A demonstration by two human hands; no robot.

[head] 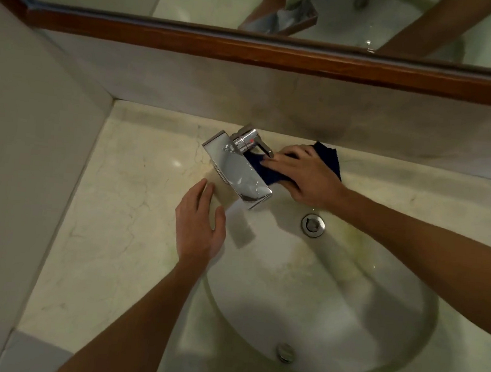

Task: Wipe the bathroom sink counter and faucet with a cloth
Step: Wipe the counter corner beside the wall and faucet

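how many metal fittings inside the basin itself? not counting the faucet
2. The drain sits at the basin's far side, just right of the faucet spout tip. The overflow fitting is on the near wall. None seem hidden.

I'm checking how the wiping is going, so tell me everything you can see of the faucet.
The faucet is polished chrome, with a flat, wide rectangular spout reaching out over the basin rim and a single lever handle on top bearing a small red mark. It stands at the back of the marble counter, and no water is visibly running. The right hand presses a dark blue cloth against its right side by the base; the left hand lies flat on the counter, just clear of it.
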